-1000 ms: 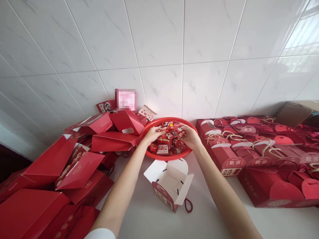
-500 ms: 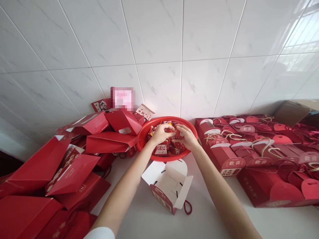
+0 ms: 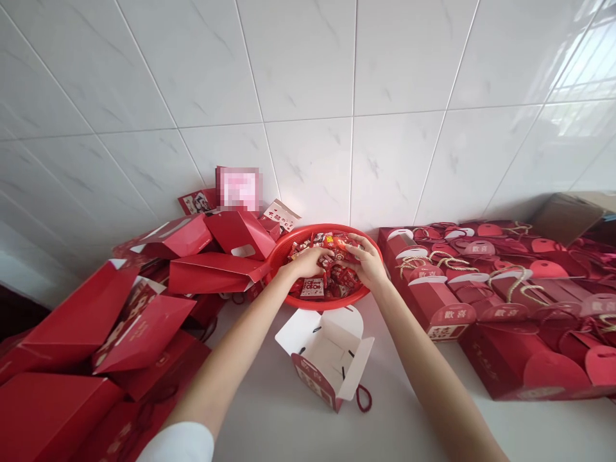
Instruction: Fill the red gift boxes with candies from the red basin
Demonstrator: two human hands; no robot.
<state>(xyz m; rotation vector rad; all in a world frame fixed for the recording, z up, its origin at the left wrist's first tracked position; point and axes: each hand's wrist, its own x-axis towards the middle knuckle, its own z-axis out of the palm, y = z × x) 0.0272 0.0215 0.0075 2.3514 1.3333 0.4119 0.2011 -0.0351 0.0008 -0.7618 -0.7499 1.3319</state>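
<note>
Red outside and white inside, an open cardboard box stands on the smooth pale-grey desk. Beyond it, the left hand and the right hand reach over small red-wrapped packets in an oval red plastic basket. The right fingers stand apart; whether either grip clamps a packet cannot be told.

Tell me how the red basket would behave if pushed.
The red basket looks wide and low, so it would likely slide rather than tip. Its perforated wall suggests thin, slightly flexible plastic. The loosely heaped packets inside would probably shift.
</note>
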